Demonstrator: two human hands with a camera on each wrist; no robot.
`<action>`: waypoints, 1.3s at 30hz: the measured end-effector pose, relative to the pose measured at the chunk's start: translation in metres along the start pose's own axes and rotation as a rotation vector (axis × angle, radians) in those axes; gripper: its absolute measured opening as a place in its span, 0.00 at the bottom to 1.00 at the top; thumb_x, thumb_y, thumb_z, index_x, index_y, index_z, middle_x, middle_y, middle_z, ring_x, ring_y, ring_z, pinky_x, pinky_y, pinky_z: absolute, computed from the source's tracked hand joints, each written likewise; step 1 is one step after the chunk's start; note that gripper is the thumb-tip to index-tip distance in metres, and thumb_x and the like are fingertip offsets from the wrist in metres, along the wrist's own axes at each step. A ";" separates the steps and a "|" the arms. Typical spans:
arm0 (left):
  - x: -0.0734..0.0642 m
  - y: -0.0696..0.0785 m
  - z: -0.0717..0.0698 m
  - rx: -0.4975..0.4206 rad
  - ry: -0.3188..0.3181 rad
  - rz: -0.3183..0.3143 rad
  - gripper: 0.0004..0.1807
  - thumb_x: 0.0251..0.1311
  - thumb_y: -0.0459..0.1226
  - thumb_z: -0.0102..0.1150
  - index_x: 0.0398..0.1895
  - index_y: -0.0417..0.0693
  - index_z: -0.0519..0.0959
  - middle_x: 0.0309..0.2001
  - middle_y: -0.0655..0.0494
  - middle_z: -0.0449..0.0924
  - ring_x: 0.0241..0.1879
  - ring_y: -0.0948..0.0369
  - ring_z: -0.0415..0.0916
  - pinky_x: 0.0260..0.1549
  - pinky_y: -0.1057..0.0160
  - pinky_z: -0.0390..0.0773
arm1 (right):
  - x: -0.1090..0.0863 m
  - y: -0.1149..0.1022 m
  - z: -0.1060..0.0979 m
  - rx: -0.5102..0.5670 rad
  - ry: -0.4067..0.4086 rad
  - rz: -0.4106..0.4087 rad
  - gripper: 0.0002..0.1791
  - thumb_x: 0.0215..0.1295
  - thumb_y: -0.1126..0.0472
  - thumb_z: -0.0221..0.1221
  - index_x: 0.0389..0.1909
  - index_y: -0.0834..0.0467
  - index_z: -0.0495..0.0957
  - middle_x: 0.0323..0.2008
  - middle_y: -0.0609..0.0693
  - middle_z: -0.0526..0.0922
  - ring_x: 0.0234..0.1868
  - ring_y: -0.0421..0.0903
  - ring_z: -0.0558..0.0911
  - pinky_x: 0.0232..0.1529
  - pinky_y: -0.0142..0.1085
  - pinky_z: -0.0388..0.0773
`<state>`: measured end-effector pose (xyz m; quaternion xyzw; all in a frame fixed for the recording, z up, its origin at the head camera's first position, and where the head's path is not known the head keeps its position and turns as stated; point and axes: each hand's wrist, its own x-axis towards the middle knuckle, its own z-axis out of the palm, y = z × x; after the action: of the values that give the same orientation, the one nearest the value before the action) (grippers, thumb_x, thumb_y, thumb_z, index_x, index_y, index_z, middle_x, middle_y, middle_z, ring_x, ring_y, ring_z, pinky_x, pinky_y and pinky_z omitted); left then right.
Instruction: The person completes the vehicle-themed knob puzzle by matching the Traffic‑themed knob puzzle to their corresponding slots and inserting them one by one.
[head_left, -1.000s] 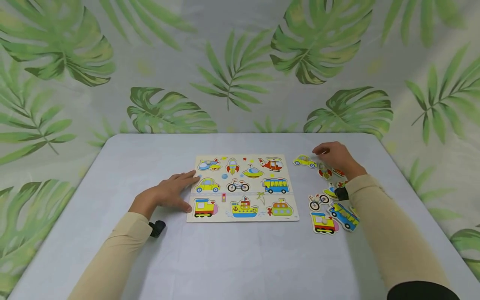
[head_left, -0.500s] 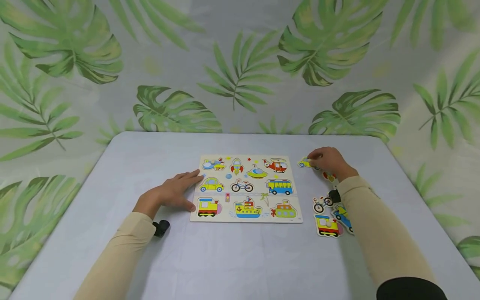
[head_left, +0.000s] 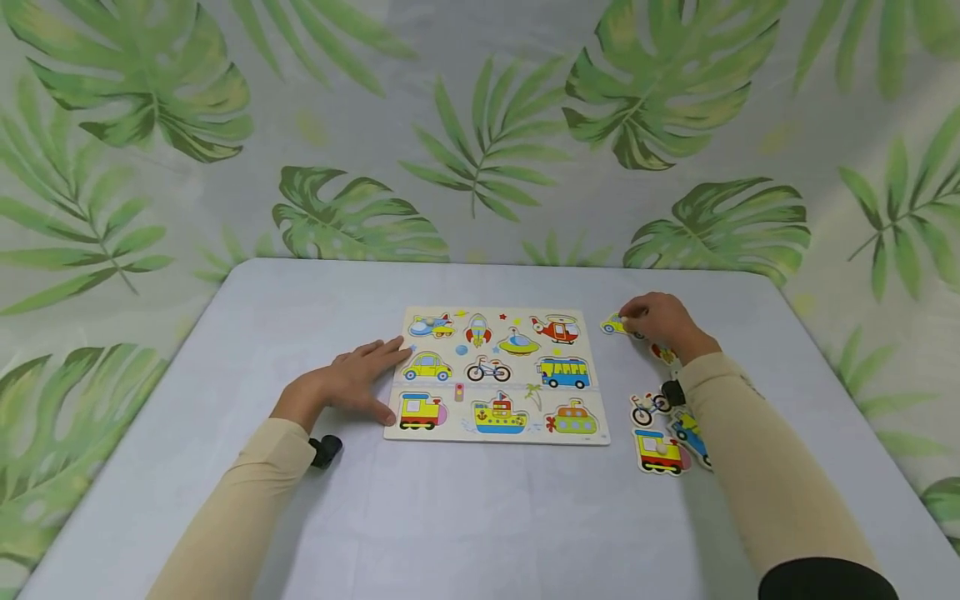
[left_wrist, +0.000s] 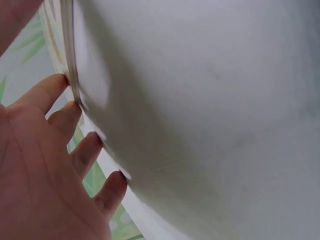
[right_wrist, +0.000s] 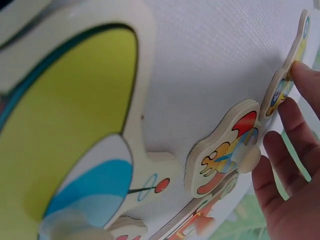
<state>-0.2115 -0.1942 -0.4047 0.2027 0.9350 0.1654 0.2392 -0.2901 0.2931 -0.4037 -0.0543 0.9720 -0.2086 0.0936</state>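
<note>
A wooden puzzle board (head_left: pixel 525 396) printed with vehicles lies at the middle of the table. My left hand (head_left: pixel 352 381) rests at its left edge, fingers spread; in the left wrist view the fingertips (left_wrist: pixel 59 84) touch that edge. Right of the board, my right hand (head_left: pixel 663 321) pinches a yellow car puzzle piece (head_left: pixel 611 325) between thumb and forefinger. The car piece (right_wrist: pixel 280 95) is still low at the table surface in the right wrist view, its knob hidden by the fingers. Close to the other fingers lies a rocket piece (right_wrist: pixel 225 155) with a round knob.
Nearer on the right lie a bicycle piece (head_left: pixel 647 408), a train piece (head_left: pixel 660 452) and a bus piece (head_left: pixel 688 433), partly under my right forearm. A large yellow-green saucer piece (right_wrist: pixel 95 95) fills the near side of the right wrist view. Leaf-patterned cloth (head_left: pixel 480 167) hangs behind the table.
My right hand has come down leftward from above the rocket piece onto the yellow car piece and taken hold of it. The left hand stays at the board's edge. The head view shifted slightly.
</note>
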 end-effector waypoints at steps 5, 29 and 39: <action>0.001 0.001 0.000 0.016 0.003 -0.010 0.58 0.47 0.51 0.75 0.80 0.56 0.51 0.82 0.52 0.39 0.80 0.42 0.38 0.71 0.32 0.48 | 0.000 -0.002 -0.001 -0.020 0.000 -0.008 0.18 0.70 0.59 0.56 0.55 0.65 0.79 0.52 0.67 0.79 0.49 0.60 0.76 0.50 0.54 0.75; 0.003 0.001 -0.004 0.058 -0.021 -0.046 0.61 0.46 0.54 0.76 0.80 0.57 0.49 0.82 0.54 0.38 0.80 0.43 0.39 0.71 0.31 0.49 | 0.003 -0.066 -0.006 0.032 0.082 -0.213 0.15 0.70 0.60 0.59 0.51 0.62 0.82 0.51 0.62 0.80 0.45 0.57 0.81 0.39 0.46 0.78; 0.004 0.003 -0.004 0.091 0.000 -0.054 0.63 0.44 0.56 0.76 0.80 0.56 0.48 0.82 0.55 0.39 0.79 0.45 0.42 0.72 0.33 0.51 | -0.001 -0.124 0.019 0.049 0.032 -0.348 0.14 0.69 0.57 0.61 0.51 0.58 0.83 0.50 0.56 0.82 0.43 0.51 0.81 0.39 0.41 0.79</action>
<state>-0.2161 -0.1910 -0.4017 0.1877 0.9468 0.1164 0.2341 -0.2774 0.1727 -0.3692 -0.2162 0.9439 -0.2460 0.0419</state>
